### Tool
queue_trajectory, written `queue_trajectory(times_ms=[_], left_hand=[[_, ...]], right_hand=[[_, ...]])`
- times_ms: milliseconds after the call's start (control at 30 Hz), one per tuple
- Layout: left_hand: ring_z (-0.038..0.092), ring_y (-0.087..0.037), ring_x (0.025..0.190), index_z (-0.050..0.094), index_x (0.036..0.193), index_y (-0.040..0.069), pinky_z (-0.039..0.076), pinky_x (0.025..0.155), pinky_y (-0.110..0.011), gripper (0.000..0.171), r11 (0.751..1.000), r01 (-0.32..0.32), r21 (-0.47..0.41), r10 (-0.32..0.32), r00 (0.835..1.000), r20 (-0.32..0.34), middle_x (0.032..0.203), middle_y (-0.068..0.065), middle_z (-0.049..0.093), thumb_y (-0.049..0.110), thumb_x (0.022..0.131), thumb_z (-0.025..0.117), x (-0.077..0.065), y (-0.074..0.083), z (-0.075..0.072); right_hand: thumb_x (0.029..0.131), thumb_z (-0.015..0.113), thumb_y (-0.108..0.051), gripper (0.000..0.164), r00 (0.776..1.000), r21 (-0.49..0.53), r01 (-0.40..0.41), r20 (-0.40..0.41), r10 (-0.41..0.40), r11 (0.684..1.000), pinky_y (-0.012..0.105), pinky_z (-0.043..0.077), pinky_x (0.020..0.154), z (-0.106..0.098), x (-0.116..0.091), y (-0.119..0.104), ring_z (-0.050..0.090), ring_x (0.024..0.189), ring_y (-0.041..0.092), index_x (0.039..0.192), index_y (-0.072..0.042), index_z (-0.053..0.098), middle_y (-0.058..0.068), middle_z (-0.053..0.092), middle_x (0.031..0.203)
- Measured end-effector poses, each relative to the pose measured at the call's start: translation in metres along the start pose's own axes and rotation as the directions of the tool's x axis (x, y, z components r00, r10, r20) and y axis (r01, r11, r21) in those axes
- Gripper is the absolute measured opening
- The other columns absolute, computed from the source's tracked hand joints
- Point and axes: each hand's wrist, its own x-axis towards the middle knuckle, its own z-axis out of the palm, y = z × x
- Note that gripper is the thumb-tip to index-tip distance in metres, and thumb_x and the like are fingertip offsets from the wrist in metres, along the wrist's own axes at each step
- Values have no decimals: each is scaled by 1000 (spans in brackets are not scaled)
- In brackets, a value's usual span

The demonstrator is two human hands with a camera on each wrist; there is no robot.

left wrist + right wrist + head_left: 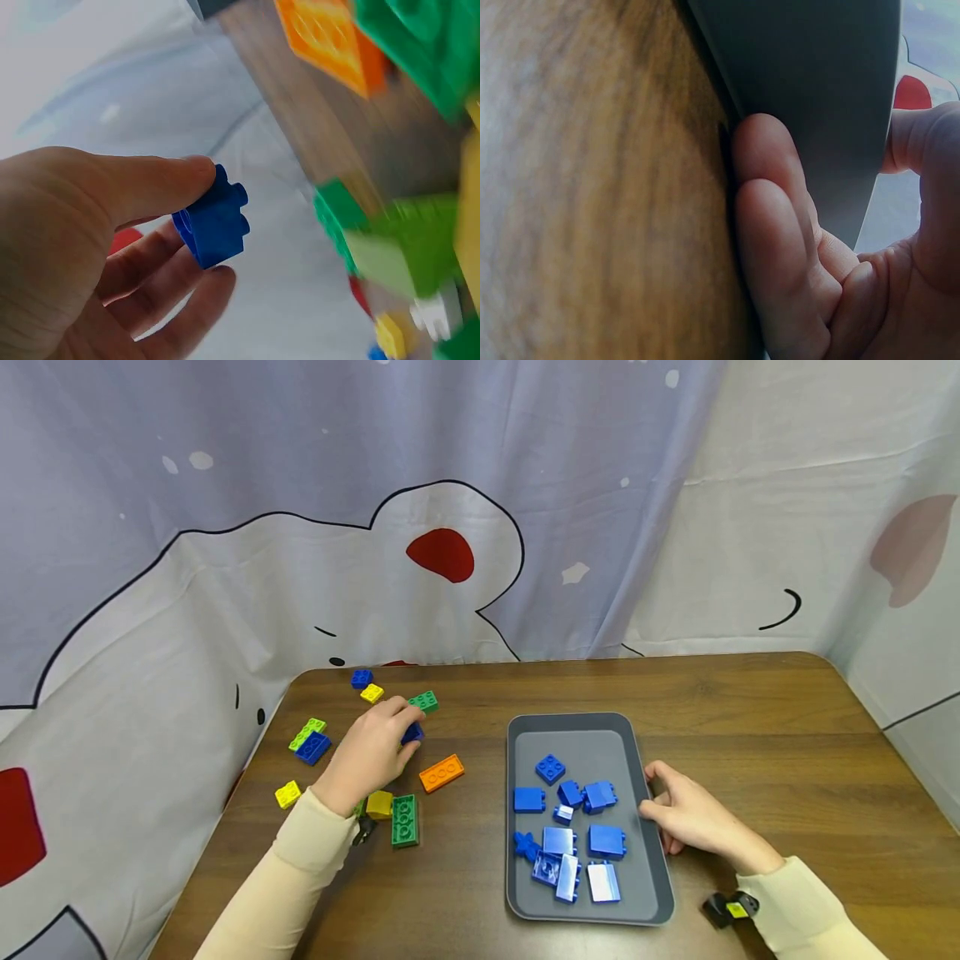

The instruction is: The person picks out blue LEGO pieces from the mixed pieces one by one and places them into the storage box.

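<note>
A small blue toy brick (217, 221) with studs is pinched between the thumb and fingers of my left hand (375, 752), above the left part of the table. Beneath and around that hand lie loose bricks, among them an orange one (442, 773) and a green one (405, 821). My right hand (693, 814) holds the right edge of a grey tray (588, 737), thumb at the rim and curled fingers against the outer side wall (817, 75). Several blue bricks (606, 841) lie inside the tray, some on their sides.
At the table's left stand a lime brick (306, 732) touching a blue one (312, 747), and a yellow brick (287, 794). Further back are a blue brick (362, 679), a yellow one (372, 693) and a green one (425, 701). A patterned curtain (300, 593) hangs behind the wooden table (765, 735).
</note>
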Motion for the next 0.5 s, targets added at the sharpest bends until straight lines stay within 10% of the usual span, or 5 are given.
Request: queue_trajectory(times_ms=[500], left_hand=[[60,-15,93,66,110,13,55,83,-31,30,984,-161,-71,160,987,-18,106,-1,60,16,83,76,28,72,18]], right_hand=[[85,58,-8,36,1000,-3,-3,1,3,1000,38,48,37,0,0,0,55,37,21,116,-3,40,7,58,52]])
